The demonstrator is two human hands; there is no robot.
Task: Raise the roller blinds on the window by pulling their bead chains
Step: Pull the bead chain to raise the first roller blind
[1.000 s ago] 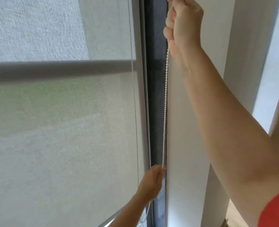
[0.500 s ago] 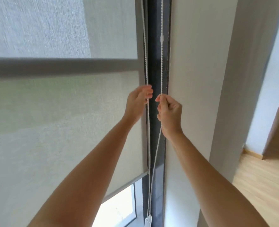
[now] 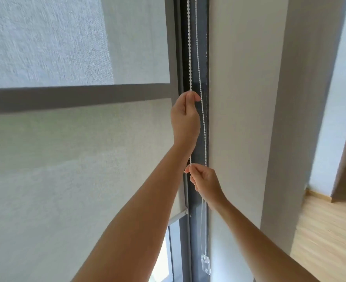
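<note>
We had both hands on the near strand of the bead chain (image 3: 190, 49), hand over hand. Our left hand (image 3: 185, 117) was the upper one, its thumb and fingertips pinched shut on the strand where it entered the fist beside the dark window frame (image 3: 196, 180). Our right hand (image 3: 205, 183) had dropped well below it since half a second before, when the two hands were level with each other; its finger and thumb were closed on the same strand just under the left wrist. The far strand (image 3: 201, 82) ran free past both hands down to the clear plastic weight (image 3: 205, 264) at the loop's foot.

The roller blind (image 3: 76, 180) covered most of the window, its bottom bar (image 3: 178, 215) low at the left of the frame, with a strip of bright glass (image 3: 164, 259) beneath. That bar seemed to sit a little higher than it had a moment before, though the head had moved too, so we could not be sure. We judged that the right hand had just finished a downward pull while the left took a fresh hold above, ready for the next one. Most of the raising was yet to do.
</note>
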